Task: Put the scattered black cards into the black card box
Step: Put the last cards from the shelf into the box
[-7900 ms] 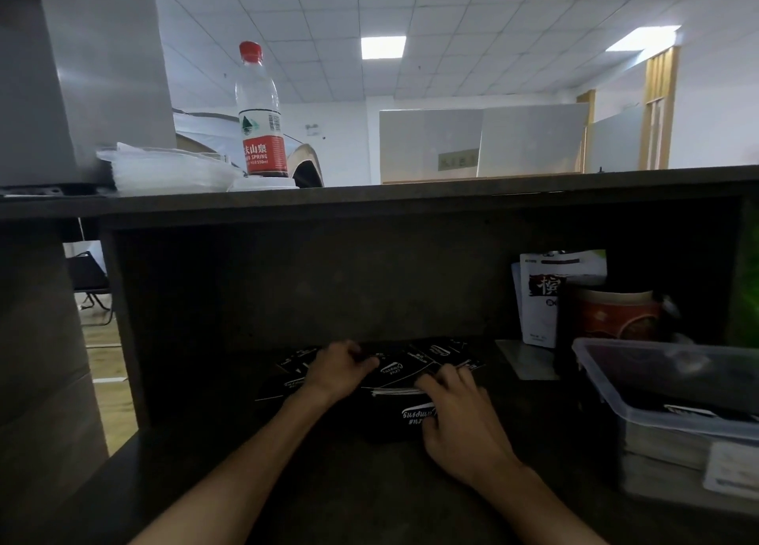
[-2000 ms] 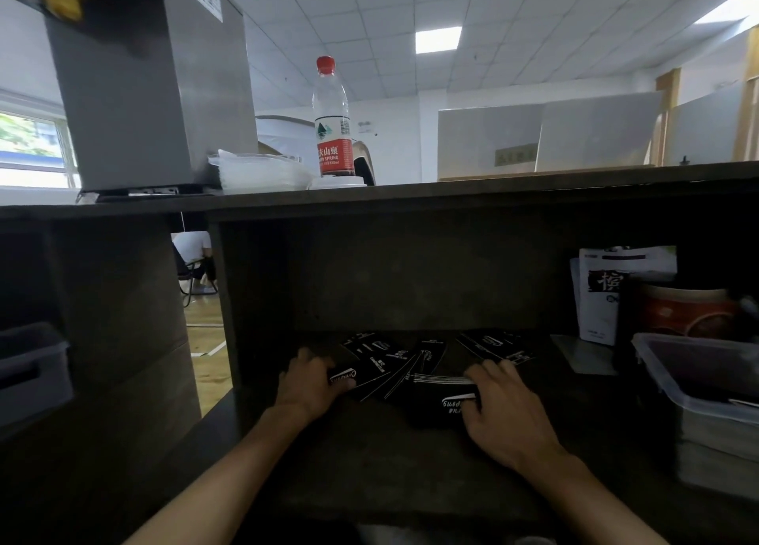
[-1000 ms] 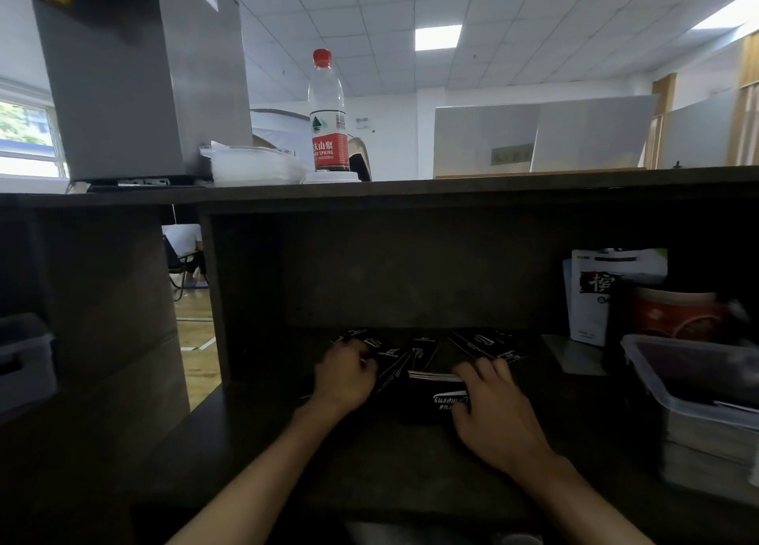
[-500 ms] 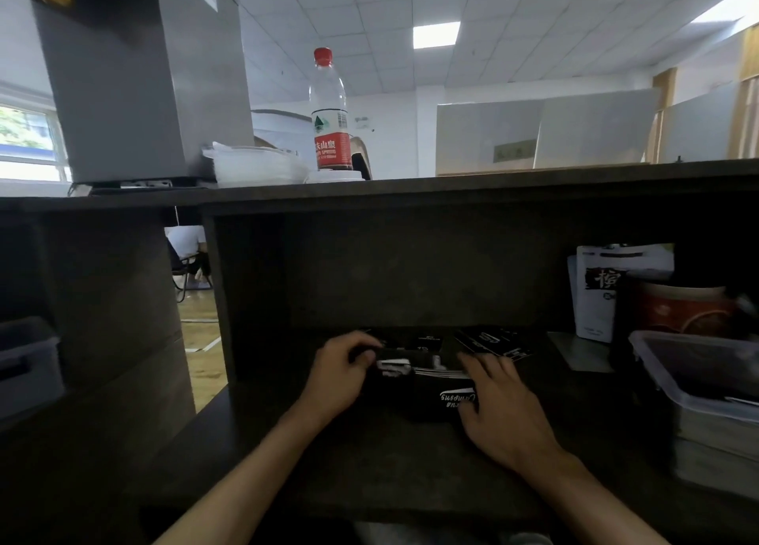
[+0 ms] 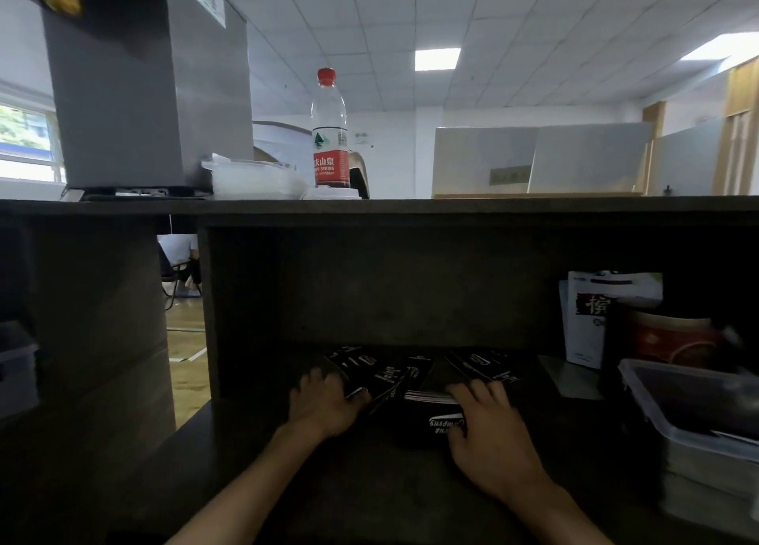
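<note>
Both forearms are bare to the frame's edge, no sleeve showing. The left hand (image 5: 324, 407) and right hand (image 5: 491, 435) wear nothing.

Scattered cards: flat black cards with white print (image 5: 394, 374), fanned and overlapping, lying on the dark table inside the recess, just behind the box.
Card box: small black cardboard box with white lettering (image 5: 435, 425), open-topped, with a white-edged stack of cards (image 5: 429, 396) showing at its mouth.
</note>
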{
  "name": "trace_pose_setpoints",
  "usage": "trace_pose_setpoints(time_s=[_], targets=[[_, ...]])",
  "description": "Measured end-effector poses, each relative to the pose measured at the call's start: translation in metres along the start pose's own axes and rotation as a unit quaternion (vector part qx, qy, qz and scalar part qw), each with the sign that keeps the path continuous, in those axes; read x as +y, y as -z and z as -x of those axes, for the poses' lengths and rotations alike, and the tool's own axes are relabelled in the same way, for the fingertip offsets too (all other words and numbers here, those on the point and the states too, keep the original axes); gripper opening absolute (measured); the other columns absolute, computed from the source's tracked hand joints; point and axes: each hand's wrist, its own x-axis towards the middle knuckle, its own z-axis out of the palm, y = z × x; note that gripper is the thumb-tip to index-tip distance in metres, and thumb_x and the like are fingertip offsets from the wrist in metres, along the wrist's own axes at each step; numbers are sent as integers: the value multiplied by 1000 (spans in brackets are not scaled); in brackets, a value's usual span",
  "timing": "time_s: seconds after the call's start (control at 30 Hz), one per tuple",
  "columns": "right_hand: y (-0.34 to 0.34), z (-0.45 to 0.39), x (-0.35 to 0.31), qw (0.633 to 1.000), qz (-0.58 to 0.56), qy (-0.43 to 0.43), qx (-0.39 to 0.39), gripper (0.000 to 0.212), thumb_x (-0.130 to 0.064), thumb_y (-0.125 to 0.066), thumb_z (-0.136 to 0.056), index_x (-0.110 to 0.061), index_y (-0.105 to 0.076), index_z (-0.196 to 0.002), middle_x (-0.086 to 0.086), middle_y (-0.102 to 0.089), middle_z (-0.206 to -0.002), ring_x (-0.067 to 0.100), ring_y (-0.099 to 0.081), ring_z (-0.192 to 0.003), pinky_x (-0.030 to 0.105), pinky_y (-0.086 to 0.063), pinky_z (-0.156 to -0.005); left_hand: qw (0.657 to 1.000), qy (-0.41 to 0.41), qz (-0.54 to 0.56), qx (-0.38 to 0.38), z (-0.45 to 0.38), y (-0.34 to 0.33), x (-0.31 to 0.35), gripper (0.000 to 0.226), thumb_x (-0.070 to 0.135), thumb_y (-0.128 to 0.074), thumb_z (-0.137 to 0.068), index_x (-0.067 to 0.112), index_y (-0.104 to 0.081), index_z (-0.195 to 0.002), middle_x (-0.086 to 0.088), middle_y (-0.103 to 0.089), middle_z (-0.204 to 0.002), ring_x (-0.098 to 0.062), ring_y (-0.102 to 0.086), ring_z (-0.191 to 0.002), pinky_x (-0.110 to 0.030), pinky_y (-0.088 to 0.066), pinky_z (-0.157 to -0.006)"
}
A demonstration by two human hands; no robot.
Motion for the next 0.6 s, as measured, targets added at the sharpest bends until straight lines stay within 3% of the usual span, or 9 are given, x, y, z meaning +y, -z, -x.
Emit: trace_pose_setpoints(time_s=[0.1,0.2,0.3,0.43,0.6], targets=[[1,0,-2,1000,3,-4,-3,56,-37,-46,-88,-32,-37,-142,-10,-40,-133,12,-31,-125,33,-43,-97,1000,2,6,-10,-2,-7,-12,66,66,-56,-83,23,-52,-133,-8,-49,-138,-27,-46,-128,-42,-39,-105],[2,1,-2,1000,-2,-10,-4,57,-36,-47,-88,-30,-36,-144,-9,-40,-135,13,-30,-128,34,-42,-99,994,-8,102,45,-2,-7,-16,65,49,-74,-78,23,-49,-133,-9,-49,-132,-26,-53,-120,-36,-43,-102],[6,3,-3,1000,-9,-15,-3,56,-35,-47,-88,-30,-36,-143,-9,-41,-135,13,-31,-128,34,-42,-101,987,-10,144,65,-2,-6,-18,57,35,-78,-79,22,-52,-129,-10,-47,-128,-26,-58,-111,-30,-44,-96],[8,4,-5,1000,-5,-13,-3,53,-35,-47,-88,-28,-40,-139,-7,-43,-133,14,-33,-126,35,-42,-101,993,-21,93,74,-5,-3,-24,51,37,-73,-84,23,-57,-130,-11,-50,-124,-28,-58,-111,-33,-46,-96],[8,4,-4,1000,-1,-10,-5,52,-35,-47,-87,-28,-40,-139,-7,-42,-132,14,-33,-125,35,-42,-101,997,-35,23,64,-1,-2,-24,53,44,-64,-90,21,-51,-136,-12,-40,-130,-30,-59,-112,-34,-46,-99]])
